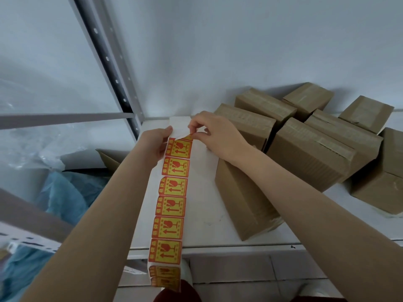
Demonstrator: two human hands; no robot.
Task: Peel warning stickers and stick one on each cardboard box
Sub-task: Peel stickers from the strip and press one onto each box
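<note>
Two bare forearms in frame, no sleeves, no watch or rings visible. Left hand (155,143), right hand (214,136) ungloved, short plain nails. Dark red garment (174,295) at bottom edge.

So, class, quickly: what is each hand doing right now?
Left hand: closed on the sticker strip near its top.
Right hand: fingertips pinching the top sticker's corner, peeling it from the backing.

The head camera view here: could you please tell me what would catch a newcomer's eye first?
First, the long strip of red-and-yellow warning stickers hanging down the centre. At its top the left hand steadies the backing while the right hand pinches a sticker corner. To the right, brown taped cardboard boxes crowd the white shelf.
</note>
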